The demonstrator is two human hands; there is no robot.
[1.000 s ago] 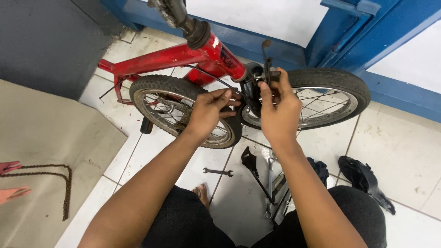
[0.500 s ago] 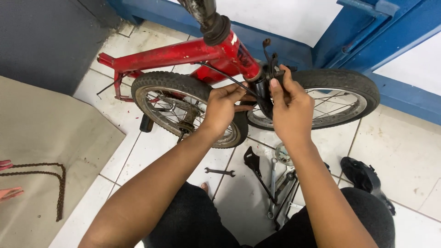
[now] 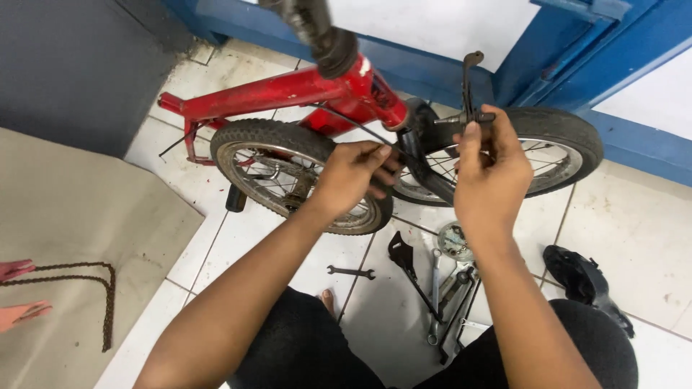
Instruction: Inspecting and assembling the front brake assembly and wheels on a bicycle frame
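Gripping the black handlebar stem (image 3: pixel 468 108) — both hands (image 3: pixel 353 176) raised, fingers curled.

Looking like an informal bike-repair corner: red bicycle (image 3: pixel 288 94) lying on white tiled floor (image 3: pixel 634 238), wrenches (image 3: pixel 447 292) and small spanner (image 3: pixel 351 272) scattering beside it, rusty chain (image 3: pixel 86 288) resting on cardboard (image 3: pixel 79 238), blue metal frame (image 3: pixel 569 57) standing behind.

White tiled floor (image 3: pixel 634 245), blue-framed wall (image 3: pixel 432 61), beige mat (image 3: pixel 79 216).
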